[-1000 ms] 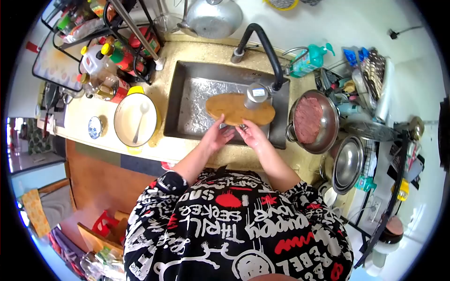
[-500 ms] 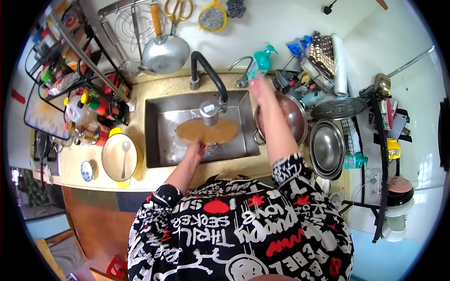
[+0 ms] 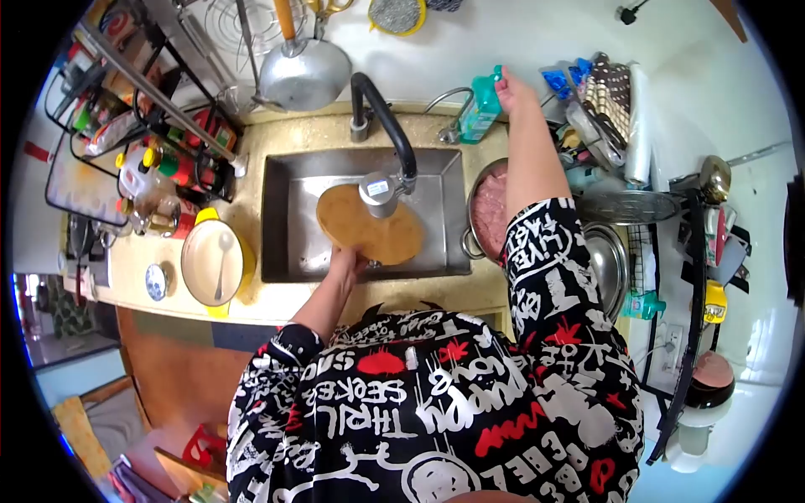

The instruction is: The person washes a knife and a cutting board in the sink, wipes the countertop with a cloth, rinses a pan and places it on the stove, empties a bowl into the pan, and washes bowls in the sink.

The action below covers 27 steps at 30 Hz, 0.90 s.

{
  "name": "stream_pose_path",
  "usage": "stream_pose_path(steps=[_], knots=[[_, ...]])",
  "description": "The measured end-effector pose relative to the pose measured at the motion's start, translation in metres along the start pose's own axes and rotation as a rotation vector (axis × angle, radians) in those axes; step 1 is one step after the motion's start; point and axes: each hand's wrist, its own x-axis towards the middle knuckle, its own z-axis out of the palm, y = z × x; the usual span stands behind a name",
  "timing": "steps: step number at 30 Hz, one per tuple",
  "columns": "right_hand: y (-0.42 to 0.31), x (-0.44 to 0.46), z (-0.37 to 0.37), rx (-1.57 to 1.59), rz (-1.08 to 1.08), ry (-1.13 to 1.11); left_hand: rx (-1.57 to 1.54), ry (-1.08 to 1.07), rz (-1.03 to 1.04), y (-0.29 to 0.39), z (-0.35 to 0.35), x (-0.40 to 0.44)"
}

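The pale bench (image 3: 436,295) runs across in front of the person, its back edge against the wall, with a steel sink (image 3: 285,220) set into it. In the sink, nearer the front rim than the back, is an oval wooden board (image 3: 356,222), under the grey head (image 3: 379,191) of the black tap (image 3: 388,119). The board's long axis slants from back left to front right.

By the sink's right edge is a steel bowl (image 3: 471,201) of pinkish meat (image 3: 490,210), partly hidden by the right sleeve (image 3: 541,243). To the sink's left, by the bench's front edge, is a yellow-handled pot (image 3: 199,272) with a spoon (image 3: 221,267) in it.

A green pump bottle (image 3: 480,113) stands at the bench's back edge, just beyond the sink's back right corner. Its long axis runs from its base up to the pump at the right hand (image 3: 514,90). That hand is curled at the pump from the right side; whether it presses cannot be told. The left hand (image 3: 345,259) grips the board at its near edge, some fingers hidden under it. From there the bottle lies forward and to the right, well apart, beyond the tap; the right arm is much the nearer to it.
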Motion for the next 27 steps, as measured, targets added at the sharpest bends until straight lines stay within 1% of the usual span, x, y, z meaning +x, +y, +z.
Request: stream_pose_path(steps=[3, 4, 7, 8, 9, 11, 13, 14, 15, 16, 17, 18, 19, 21, 23, 24, 25, 27], knots=[[-0.004, 0.000, 0.005, -0.047, -0.005, -0.005, -0.062, 0.109, 0.028, 0.028, 0.026, -0.036], [-0.004, 0.004, 0.001, -0.130, -0.005, 0.012, -0.051, 0.122, 0.032, 0.029, 0.025, -0.035], [-0.006, 0.016, -0.019, -0.065, -0.018, -0.055, 0.021, 0.046, 0.005, 0.040, 0.009, -0.050], [-0.007, 0.018, -0.021, -0.043, 0.019, -0.083, 0.061, 0.057, 0.028, 0.041, 0.005, -0.062], [-0.009, 0.010, -0.021, -0.021, 0.058, -0.108, 0.049, 0.058, -0.002, 0.042, 0.000, -0.071], [-0.009, -0.023, -0.010, 0.057, 0.114, -0.047, 0.035, 0.067, -0.068, 0.041, -0.023, -0.087], [0.000, -0.029, -0.017, 0.171, 0.161, 0.002, 0.014, -0.044, -0.099, 0.038, -0.048, -0.107], [0.006, -0.031, -0.021, 0.167, 0.185, -0.009, -0.028, -0.080, -0.130, 0.039, -0.055, -0.123], [0.017, -0.040, -0.024, 0.340, 0.199, -0.036, -0.070, -0.119, -0.158, 0.039, -0.060, -0.140], [0.036, -0.058, -0.026, 0.516, 0.232, -0.061, -0.034, -0.076, -0.160, 0.038, -0.062, -0.172], [0.047, -0.078, -0.029, 0.697, 0.241, -0.070, -0.044, -0.064, -0.157, 0.032, -0.067, -0.178], [0.059, -0.093, -0.032, 0.700, 0.251, -0.168, -0.052, -0.053, -0.156, 0.026, -0.073, -0.183], [0.068, -0.134, -0.025, 0.742, 0.247, -0.174, -0.060, -0.045, -0.154, 0.020, -0.079, -0.187], [0.103, -0.174, -0.042, 0.802, 0.144, -0.424, -0.037, -0.041, -0.167, 0.012, -0.089, -0.195], [0.117, -0.254, -0.044, 0.695, 0.055, -0.446, -0.021, -0.010, -0.169, 0.003, -0.098, -0.200], [0.130, -0.283, -0.052, 0.598, 0.144, -0.435, -0.031, -0.033, -0.135, -0.002, -0.103, -0.198], [0.144, -0.309, -0.059, 0.499, 0.227, -0.427, -0.011, -0.020, -0.143, -0.001, -0.107, -0.202], [0.194, -0.358, -0.075, -0.001, 0.164, -0.636, 0.024, -0.005, -0.157, 0.003, -0.113, -0.207]])
